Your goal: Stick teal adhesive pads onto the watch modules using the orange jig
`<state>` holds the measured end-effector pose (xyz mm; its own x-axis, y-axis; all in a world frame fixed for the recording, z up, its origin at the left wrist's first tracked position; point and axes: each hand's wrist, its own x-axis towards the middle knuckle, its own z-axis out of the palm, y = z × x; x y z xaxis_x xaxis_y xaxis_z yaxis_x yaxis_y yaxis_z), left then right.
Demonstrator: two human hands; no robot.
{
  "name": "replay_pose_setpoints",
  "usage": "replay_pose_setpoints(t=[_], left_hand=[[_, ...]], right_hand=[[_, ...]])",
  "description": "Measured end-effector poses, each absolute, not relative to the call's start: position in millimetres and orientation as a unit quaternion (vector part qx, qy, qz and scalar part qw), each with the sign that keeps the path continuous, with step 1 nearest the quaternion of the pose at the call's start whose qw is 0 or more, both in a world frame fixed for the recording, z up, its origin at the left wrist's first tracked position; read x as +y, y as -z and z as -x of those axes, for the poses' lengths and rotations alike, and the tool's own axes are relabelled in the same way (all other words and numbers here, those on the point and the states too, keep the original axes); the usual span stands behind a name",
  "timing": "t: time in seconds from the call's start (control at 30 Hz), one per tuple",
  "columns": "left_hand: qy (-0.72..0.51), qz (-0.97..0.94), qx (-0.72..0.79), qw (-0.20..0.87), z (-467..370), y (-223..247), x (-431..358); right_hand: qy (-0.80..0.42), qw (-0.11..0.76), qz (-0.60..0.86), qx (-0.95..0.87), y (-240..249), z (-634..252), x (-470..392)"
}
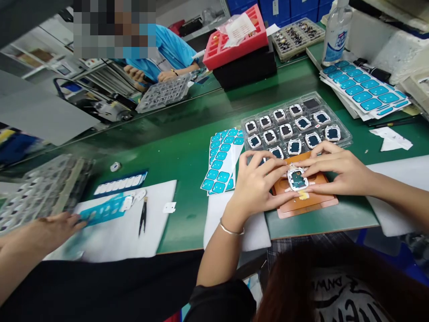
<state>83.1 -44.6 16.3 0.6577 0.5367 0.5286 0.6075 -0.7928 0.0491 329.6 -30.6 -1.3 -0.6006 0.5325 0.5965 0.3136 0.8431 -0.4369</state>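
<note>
Near the front edge of the bench, a small white square watch-case-like part [297, 178] with a dark green inside rests on an orange-brown block [301, 204]. My left hand [256, 181], with a bangle at the wrist, grips it from the left, fingertips at its upper edge and thumb along its lower edge. From the right, my right hand [338, 170] has fingers and thumb closed on the part's other side. A bit of yellow tape [304, 195] shows just below it. Behind the hands lies a clear tray [345, 120] holding several similar white-framed parts.
Blue sticker sheets [217, 164] lie left of my hands; more sticker sheets [363, 87] and a bottle [336, 38] stand back right. A co-worker's hand [50, 230] is at left by tweezers [143, 218]. Another person [174, 49] sits across, near a red tray [234, 38].
</note>
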Motion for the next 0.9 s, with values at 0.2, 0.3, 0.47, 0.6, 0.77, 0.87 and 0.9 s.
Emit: replay_pose_setpoints(t=[0.2,0.3,0.47,0.6,0.77,0.87,0.9], left_hand=[[0.230,0.911,-0.342,-0.014,-82.7,-10.9,-42.1],[0.275,0.899,-0.339,-0.050,-84.9,-9.8,-42.1],[0.293,0.903,-0.302,-0.091,-91.8,-7.0,-46.4],[0.219,0.920,-0.306,-0.115,-86.3,-6.7,-41.2],[0.175,0.847,-0.494,-0.090,-37.1,-17.1,-21.8],[0.026,0.714,-0.691,-0.112,1.1,-20.8,-13.6],[-0.022,0.669,-0.733,-0.118,10.6,-20.6,-11.6]], right_hand=[[-0.133,0.366,0.202,-0.898,1.0,-329.7,-27.5],[-0.133,0.381,0.213,-0.890,2.4,-329.2,-28.1],[-0.270,0.419,0.283,-0.820,8.6,-325.0,-29.6],[-0.493,0.415,0.305,-0.701,9.6,-325.2,-27.6],[-0.676,0.388,0.290,-0.555,3.7,-331.9,-22.4],[-0.707,0.394,0.288,-0.511,-0.2,-333.4,-20.2],[-0.710,0.397,0.287,-0.505,-1.0,-333.4,-19.8]])
